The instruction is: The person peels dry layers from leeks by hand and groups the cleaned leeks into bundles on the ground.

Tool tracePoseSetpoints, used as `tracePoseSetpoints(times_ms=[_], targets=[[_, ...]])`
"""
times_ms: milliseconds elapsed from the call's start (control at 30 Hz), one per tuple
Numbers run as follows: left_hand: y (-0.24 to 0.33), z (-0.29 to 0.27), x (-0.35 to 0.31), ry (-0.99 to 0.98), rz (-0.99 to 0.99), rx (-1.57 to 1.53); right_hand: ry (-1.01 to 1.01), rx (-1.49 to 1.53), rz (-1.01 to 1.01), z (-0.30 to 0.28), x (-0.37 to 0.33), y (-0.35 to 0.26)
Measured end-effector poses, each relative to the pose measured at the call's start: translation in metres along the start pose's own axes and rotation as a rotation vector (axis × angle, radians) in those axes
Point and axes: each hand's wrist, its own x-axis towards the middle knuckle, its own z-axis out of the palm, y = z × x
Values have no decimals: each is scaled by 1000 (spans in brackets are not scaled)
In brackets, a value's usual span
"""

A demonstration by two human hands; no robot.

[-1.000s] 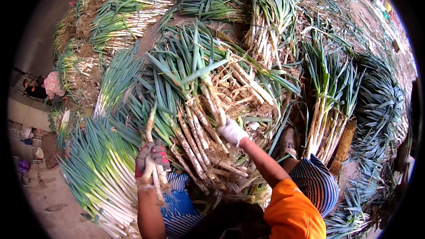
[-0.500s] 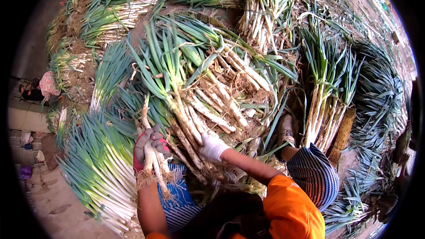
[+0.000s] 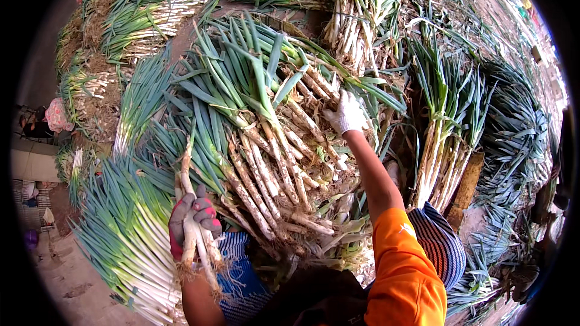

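My left hand (image 3: 196,220), in a grey and red glove, is closed around a few green onions (image 3: 207,247); their hairy roots hang toward my forearm. My right hand (image 3: 347,113), in a white glove, reaches to the far right of the large heap of soil-stained green onions (image 3: 257,166) before me. Its fingers are apart and touch stalks there; the fingertips are partly hidden. Beside my left hand lies a pile of cleaner green onions (image 3: 142,235), white stalks toward me and green leaves pointing away.
Tied bundles of green onions (image 3: 444,127) stand at the right, against a wooden board (image 3: 466,190). Another bundle (image 3: 359,18) is behind the heap. More rows of green onions (image 3: 148,18) lie at the far left. Loose peeled leaves (image 3: 338,235) litter the ground near my legs.
My right hand has moved away and to the right, from the near root ends to the heap's far side. Some onions in the heap have shifted right. The left hand keeps its hold, slightly lower.
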Motion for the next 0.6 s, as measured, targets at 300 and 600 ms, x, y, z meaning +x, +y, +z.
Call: tracePoseSetpoints(times_ms=[300, 600], targets=[[1, -18, -5, -5, -34, -69, -412, -40, -29, 0, 38, 14], [-5, -23, -2, -16, -59, -69, -753, 942, 176, -39, -26, -79]])
